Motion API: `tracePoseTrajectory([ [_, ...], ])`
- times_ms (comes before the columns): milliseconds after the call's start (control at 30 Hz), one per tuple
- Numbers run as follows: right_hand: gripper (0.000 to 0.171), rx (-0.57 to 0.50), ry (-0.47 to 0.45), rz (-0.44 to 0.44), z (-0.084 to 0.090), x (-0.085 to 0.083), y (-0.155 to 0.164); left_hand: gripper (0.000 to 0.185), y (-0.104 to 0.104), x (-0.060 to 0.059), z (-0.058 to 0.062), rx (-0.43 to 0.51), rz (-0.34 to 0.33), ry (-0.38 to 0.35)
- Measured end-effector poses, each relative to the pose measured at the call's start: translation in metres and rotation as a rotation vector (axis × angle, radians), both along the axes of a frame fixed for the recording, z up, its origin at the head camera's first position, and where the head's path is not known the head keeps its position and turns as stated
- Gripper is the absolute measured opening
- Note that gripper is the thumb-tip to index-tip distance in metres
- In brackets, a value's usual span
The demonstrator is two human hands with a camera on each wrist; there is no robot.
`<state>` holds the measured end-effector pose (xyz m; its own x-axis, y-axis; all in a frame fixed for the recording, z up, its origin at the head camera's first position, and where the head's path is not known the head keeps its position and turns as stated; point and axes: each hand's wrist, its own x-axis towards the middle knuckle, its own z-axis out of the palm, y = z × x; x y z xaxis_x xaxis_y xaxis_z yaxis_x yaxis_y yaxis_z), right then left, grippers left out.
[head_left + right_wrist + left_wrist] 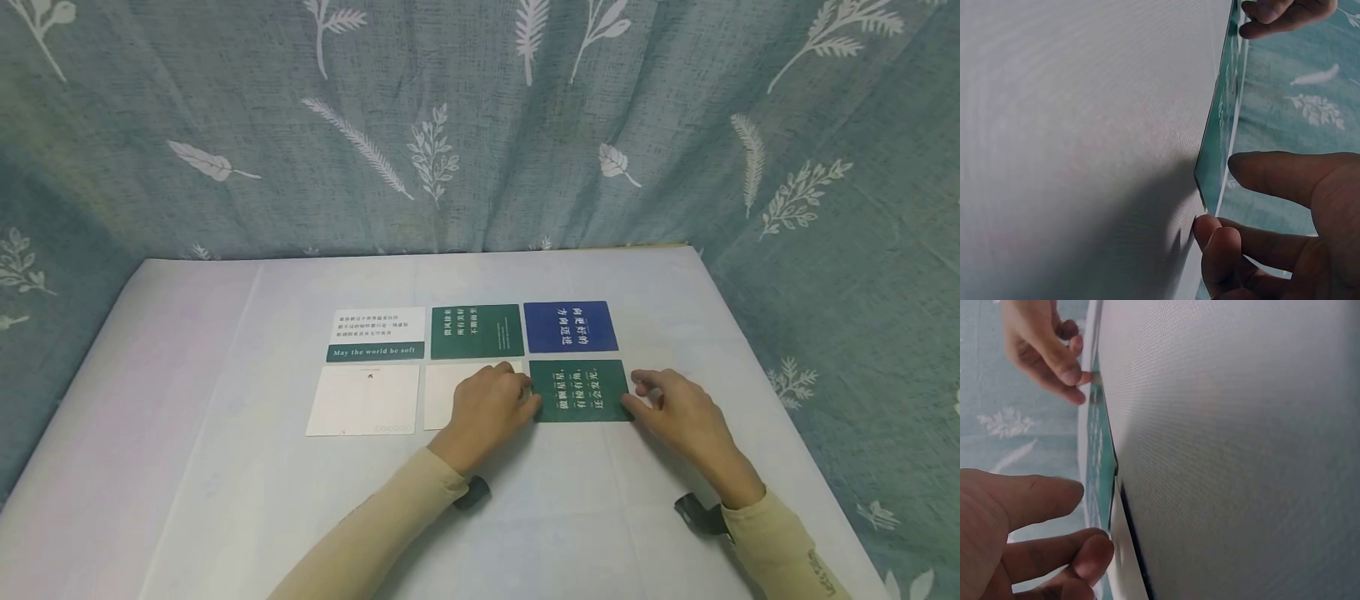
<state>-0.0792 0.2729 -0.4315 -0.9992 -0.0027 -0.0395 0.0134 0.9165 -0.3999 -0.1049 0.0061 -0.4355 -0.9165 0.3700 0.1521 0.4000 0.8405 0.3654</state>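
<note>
Leaf-printed teal curtain (pixel 480 125) hangs behind a table covered with a pale cloth (pixel 225 467), on which six cards lie in two rows of three. At the centre of the head view, the far row runs from 9 o'clock to 3 o'clock: a white card with a green band (pixel 377 333), a dark green card (pixel 476 331), and a blue card (pixel 570 326). The near row holds a blank cream card (pixel 363 400), then a second cream card (pixel 450 392) partly hidden under the left hand (pixel 491 404), then a green card with white text (pixel 579 390) lying flat directly at 6 o'clock from the blue one.

That green card sits between the two hands. Left hand rests at its 9 o'clock edge, fingers loosely bent, fingertips touching the card's side; the left wrist view shows thumb and fingers (pixel 1094 550) meeting the card's edge (pixel 1099 487) without closing around it. Right hand (pixel 678 412) sits at the card's 3 o'clock edge, fingers gently curved, tips against the lower right corner; the right wrist view shows a fingertip (pixel 1207 228) pressed at the corner of the card (pixel 1213 169). Neither hand grips anything. Both sleeves (pixel 390 525) are beige.
</note>
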Motion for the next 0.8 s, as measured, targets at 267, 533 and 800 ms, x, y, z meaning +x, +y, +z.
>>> tracePoseTrajectory([
  [267, 0.050, 0.025, -0.022, 0.008, 0.0027, 0.0003, -0.0032, 0.021, 0.0012, 0.0005, 0.0013, -0.028, 0.004, -0.008],
  [533, 0.054, 0.070, -0.043, 0.025, 0.0037, -0.0020, -0.0067, 0.021, 0.0025, -0.0001, 0.0027, -0.001, 0.019, -0.031],
  [800, 0.054, 0.072, -0.051, 0.016, 0.0039, -0.0031, -0.0083, 0.021, 0.0039, -0.0003, 0.0053, 0.019, 0.036, -0.061],
])
